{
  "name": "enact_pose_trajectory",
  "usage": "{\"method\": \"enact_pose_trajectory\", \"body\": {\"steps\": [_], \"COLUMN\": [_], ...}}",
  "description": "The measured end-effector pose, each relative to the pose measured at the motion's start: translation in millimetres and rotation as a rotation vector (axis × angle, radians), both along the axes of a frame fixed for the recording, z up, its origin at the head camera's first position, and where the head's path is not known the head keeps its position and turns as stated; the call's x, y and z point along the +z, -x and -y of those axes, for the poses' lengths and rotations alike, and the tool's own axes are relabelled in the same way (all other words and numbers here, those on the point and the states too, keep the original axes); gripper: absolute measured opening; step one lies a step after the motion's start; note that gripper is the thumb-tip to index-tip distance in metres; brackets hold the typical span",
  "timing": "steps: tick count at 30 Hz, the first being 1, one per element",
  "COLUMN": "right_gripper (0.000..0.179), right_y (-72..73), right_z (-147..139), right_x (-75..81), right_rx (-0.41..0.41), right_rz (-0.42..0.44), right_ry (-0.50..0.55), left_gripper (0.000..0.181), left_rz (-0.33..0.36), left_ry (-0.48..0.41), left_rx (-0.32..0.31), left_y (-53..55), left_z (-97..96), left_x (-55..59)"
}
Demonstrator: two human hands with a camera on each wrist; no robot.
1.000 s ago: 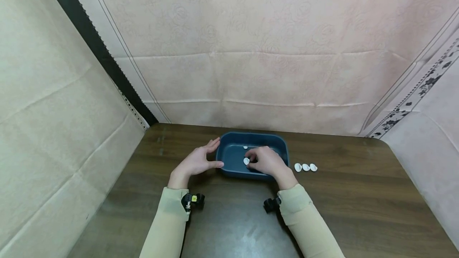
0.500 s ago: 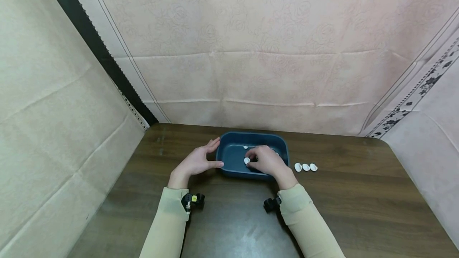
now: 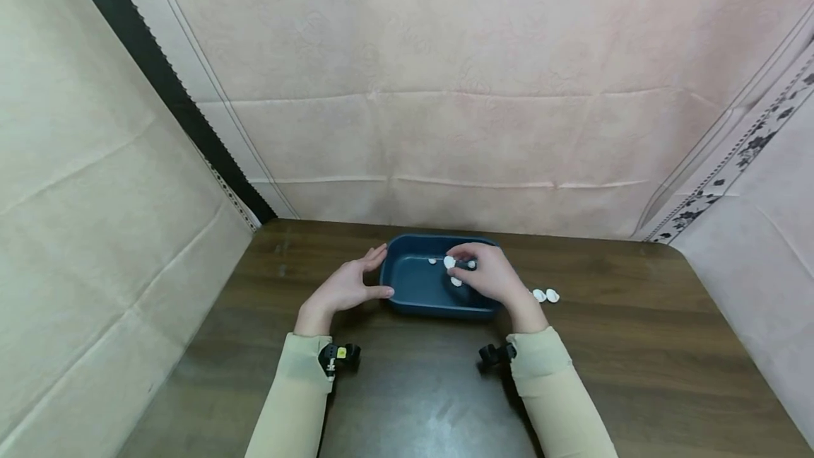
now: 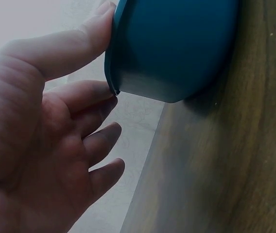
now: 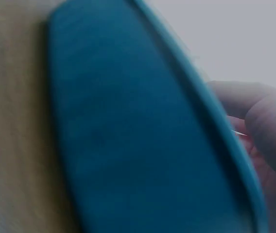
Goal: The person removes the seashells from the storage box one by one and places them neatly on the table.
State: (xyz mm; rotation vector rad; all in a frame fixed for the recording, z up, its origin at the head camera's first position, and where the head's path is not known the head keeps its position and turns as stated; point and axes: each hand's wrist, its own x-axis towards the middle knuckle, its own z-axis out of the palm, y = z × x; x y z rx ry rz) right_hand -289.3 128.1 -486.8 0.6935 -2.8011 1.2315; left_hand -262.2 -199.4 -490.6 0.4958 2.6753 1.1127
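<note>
My right hand (image 3: 492, 276) is over the right part of a blue rectangular tray (image 3: 407, 294). Between thumb and fingertips it pinches a small white rounded piece (image 3: 449, 261), shell-like in look, above the tray floor. Inside the tray more such white pieces show, one near the back (image 3: 432, 261), one below the fingers (image 3: 456, 281) and one partly behind the fingers (image 3: 472, 264). The left hand (image 3: 346, 286) is spread at the tray's left end. In the left wrist view its thumb and forefinger tips touch the tray rim (image 4: 110, 63). The tray wall (image 5: 128, 121) mostly blocks the right wrist view.
To the right of the tray, on the brown wooden table (image 3: 413, 380), lie two white pieces (image 3: 552, 295); a sliver of another shows beside the right wrist. A pale cloth wall (image 3: 445, 147) rises behind the table's back edge.
My right hand has moved back and to the right with a white piece in its fingertips, uncovering another piece in the tray. The left hand has stayed at the rim. The head view has shifted slightly.
</note>
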Motion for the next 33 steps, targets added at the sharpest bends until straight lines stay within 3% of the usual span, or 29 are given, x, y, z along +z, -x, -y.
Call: {"method": "enact_pose_trajectory", "body": {"steps": [5,12,20,33], "right_gripper": [0.030,0.034,0.032,0.035], "right_y": [0.0,-5.9,-9.7,-30.1], "right_z": [-20,-48,-80,-149], "right_x": [8.0,14.4,7.1,-4.8], "right_rx": [-0.085,-0.141,-0.152,-0.212], "right_rz": [0.014,0.057,0.070,0.030], "right_ry": [0.059,0.075,0.070,-0.032], "left_gripper": [0.090,0.090,0.090,0.089], "left_rz": [-0.005,-0.005,-0.007,-0.012], "left_ry": [-0.002,-0.001,0.012,0.012], "left_rx": [-0.001,-0.005,-0.008,-0.004], "left_y": [0.0,0.3,0.3,0.4], "left_z": [0.5,-0.2,0.3,-0.1], "left_x": [-0.8,-1.7,-0.7,-0.7]}}
